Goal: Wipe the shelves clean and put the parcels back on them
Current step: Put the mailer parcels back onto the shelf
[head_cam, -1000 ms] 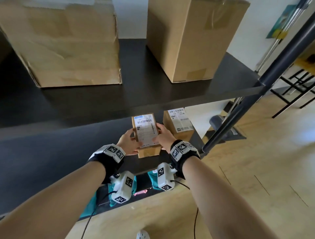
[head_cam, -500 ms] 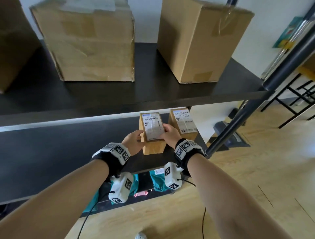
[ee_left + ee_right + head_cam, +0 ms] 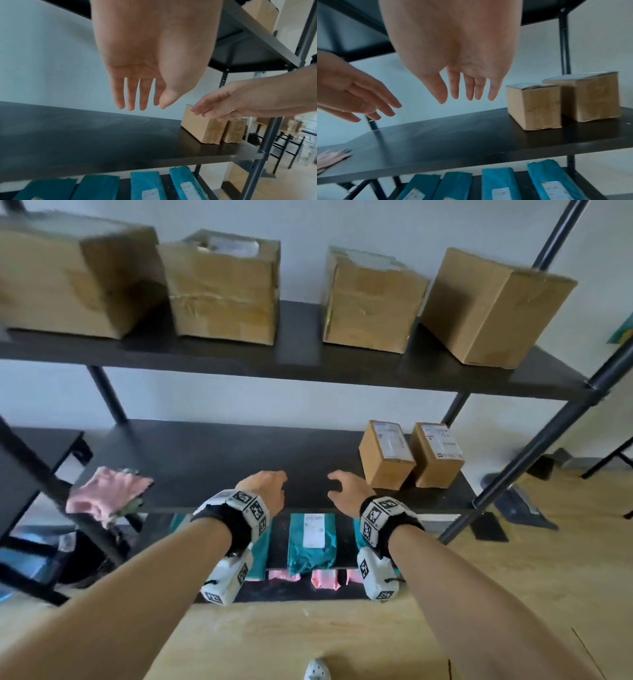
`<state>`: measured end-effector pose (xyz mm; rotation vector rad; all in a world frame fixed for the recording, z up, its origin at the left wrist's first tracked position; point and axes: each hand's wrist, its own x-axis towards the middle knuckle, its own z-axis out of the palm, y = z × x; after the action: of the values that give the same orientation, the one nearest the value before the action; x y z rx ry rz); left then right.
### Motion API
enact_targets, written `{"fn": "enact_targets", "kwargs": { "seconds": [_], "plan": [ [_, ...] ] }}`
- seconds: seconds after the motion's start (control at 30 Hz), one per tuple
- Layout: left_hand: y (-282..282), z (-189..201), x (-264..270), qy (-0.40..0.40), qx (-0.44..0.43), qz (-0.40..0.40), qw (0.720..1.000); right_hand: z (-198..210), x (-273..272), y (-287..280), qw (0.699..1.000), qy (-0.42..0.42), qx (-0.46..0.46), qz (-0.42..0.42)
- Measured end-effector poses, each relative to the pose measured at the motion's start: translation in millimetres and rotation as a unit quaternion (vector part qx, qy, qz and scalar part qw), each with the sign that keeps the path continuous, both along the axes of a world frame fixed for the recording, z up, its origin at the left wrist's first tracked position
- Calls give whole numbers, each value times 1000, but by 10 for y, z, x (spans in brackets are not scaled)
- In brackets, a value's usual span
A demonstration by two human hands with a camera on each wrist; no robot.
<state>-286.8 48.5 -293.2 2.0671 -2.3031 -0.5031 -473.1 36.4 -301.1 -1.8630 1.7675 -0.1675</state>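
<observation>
Two small labelled cardboard parcels (image 3: 385, 453) (image 3: 436, 453) stand side by side at the right end of the black middle shelf (image 3: 222, 453). Both of my hands hover over the shelf's front edge, left of the parcels, and hold nothing. My left hand (image 3: 265, 486) has straight, relaxed fingers (image 3: 130, 97). My right hand (image 3: 346, 486) is likewise relaxed, with its fingers (image 3: 469, 86) pointing down, a short way from the nearer parcel (image 3: 533, 106). A pink cloth (image 3: 106, 494) lies on the shelf's left front corner.
Several large cardboard boxes (image 3: 222, 289) stand on the upper shelf (image 3: 308, 361). Teal mailer bags (image 3: 310, 542) and pink packets (image 3: 323, 578) lie on the lowest shelf. A dark upright post (image 3: 534, 446) rises at the right; the wooden floor (image 3: 513, 577) spreads beyond it.
Both hands let go of the small parcel, which now stands on the middle shelf beside the other one. The hands drew back and to the left, and the head view pulled back.
</observation>
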Motion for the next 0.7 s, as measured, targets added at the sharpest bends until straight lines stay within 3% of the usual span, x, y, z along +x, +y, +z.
{"fn": "enact_targets", "kwargs": {
  "seconds": [0.3, 0.4, 0.7],
  "plan": [
    [1328, -50, 1608, -91, -11, 75, 993, -33, 1724, 913, 989, 15, -11, 145],
    [1699, -77, 2147, -108, 10, 139, 984, -55, 2296, 1152, 980, 20, -9, 198],
    [2378, -82, 3476, -113, 43, 278, 953, -86, 3741, 1352, 949, 42, -11, 314]
  ]
}}
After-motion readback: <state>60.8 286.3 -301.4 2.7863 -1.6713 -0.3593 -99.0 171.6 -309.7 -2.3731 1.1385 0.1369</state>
